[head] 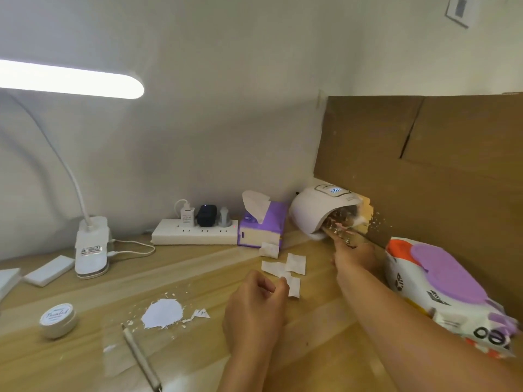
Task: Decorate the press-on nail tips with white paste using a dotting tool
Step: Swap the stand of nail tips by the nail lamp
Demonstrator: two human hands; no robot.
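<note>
My right hand (353,254) reaches to the mouth of the white nail lamp (314,213), where the nail tips (338,225) are. It is blurry there, so I can't tell if my fingers hold them. My left hand (254,304) is curled by the paper bits (294,264); I can't tell if it pinches one. The dotting tool (141,360) lies alone on the table (311,349), near the white paste (162,312). I think this batch is dotted and drying is what's left.
</note>
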